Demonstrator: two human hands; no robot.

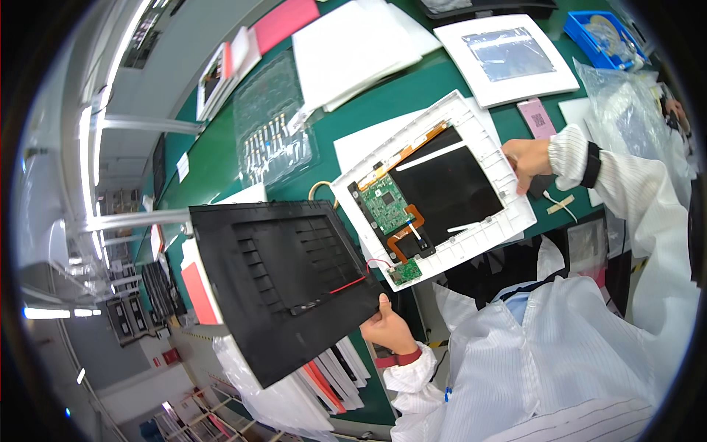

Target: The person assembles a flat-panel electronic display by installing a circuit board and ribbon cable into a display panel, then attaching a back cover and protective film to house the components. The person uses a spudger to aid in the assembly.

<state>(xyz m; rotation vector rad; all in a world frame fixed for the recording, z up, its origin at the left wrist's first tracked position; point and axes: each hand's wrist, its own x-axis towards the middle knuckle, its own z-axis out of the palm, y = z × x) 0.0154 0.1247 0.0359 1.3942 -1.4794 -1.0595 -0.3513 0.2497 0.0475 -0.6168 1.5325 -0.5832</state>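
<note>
My left hand (390, 329) pinches the lower right corner of a black plastic back cover (294, 250), thumb on its inner face. This cover is tilted up and shows ribbed rows inside. My right hand (529, 158) grips the right edge of a white device frame (482, 151), fingers curled around it. Inside the frame sit a green circuit board (383, 202), orange flat cables (412, 151), a black panel (456, 195) and a small green board (404, 272). A thin red wire (347, 285) runs from the cover to the small board.
On the green table (213, 166) lies a clear tray (276, 140) of small parts. White sheets (353, 48), a white framed screen (508, 55), a pink phone-shaped item (536, 118) and a blue bin (604, 40) are at the back. Stacked panels (331, 383) stand at lower left.
</note>
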